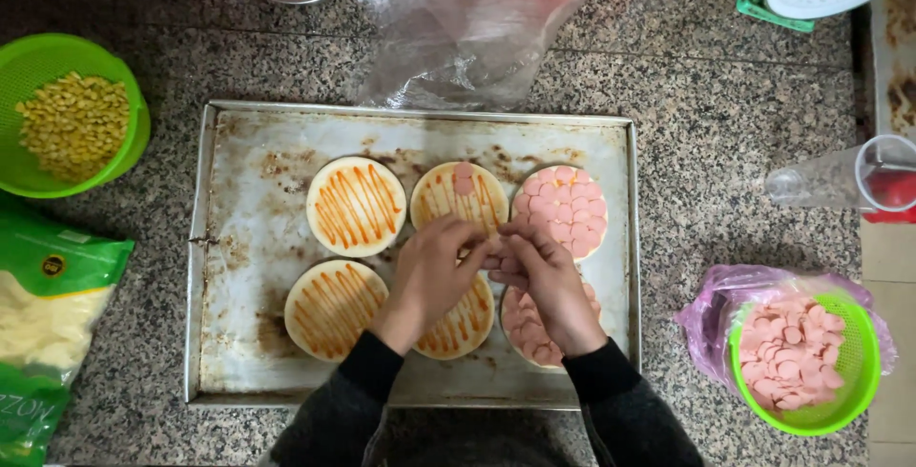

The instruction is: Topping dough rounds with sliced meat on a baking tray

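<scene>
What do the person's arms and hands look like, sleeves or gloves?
Both hands, left hand and right hand, are bare: no gloves, rings or watch visible. Both arms wear dark charcoal knit long sleeves with snug black ribbed cuffs ending at the wrists.

Even, soft overhead light, faint shadows under the hands, mild glare on plastic bag (468, 33), sharp focus throughout

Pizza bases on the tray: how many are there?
6, in two rows: back left, back middle, back right, front left, front middle and front right, both partly under hands.
</scene>
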